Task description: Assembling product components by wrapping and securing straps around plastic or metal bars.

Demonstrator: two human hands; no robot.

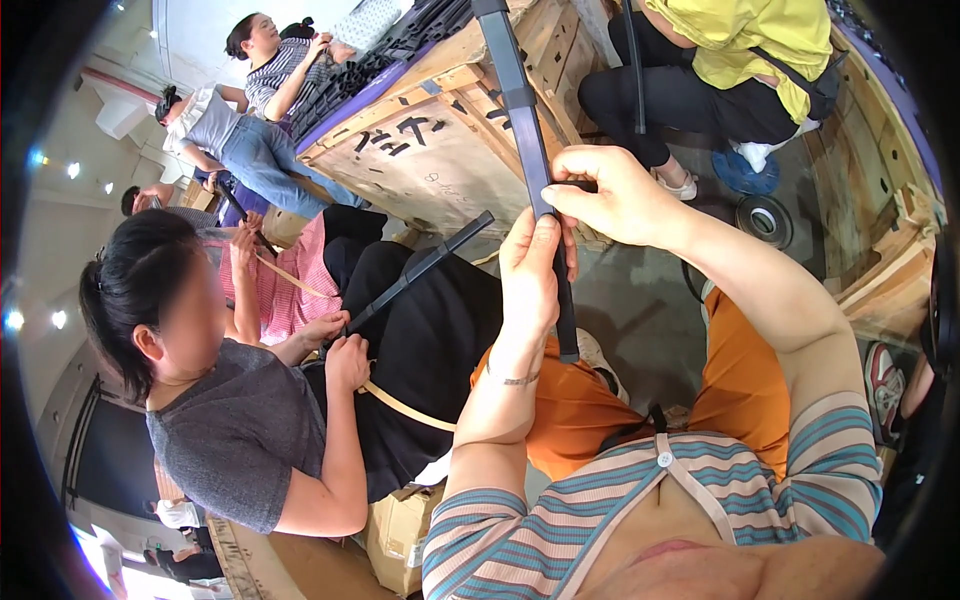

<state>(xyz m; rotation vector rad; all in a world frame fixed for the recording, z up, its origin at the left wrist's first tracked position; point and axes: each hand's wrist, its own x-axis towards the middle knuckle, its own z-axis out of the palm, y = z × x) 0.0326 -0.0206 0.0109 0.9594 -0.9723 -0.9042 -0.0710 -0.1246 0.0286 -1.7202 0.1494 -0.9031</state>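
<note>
A long, flat black bar (527, 130) slants from the top edge down past my hands, its lower end above my lap. My left hand (528, 275) is closed round it below the middle, thumb lying on its front face. Just above, my right hand (620, 195) is pinched at the bar's edge. Between its thumb and forefinger a short black piece (577, 185) sticks out sideways; I cannot make out whether it is part of the bar. Darker bands (519, 98) cross the bar higher up.
On my left a seated person (235, 400) handles a similar black bar (420, 270) and a tan strip (410, 408). A wooden crate (430, 165) stands ahead, black pieces (375, 75) piled on top. Ahead right sits a person in yellow (745, 60), near a black roll (765, 220) on the floor.
</note>
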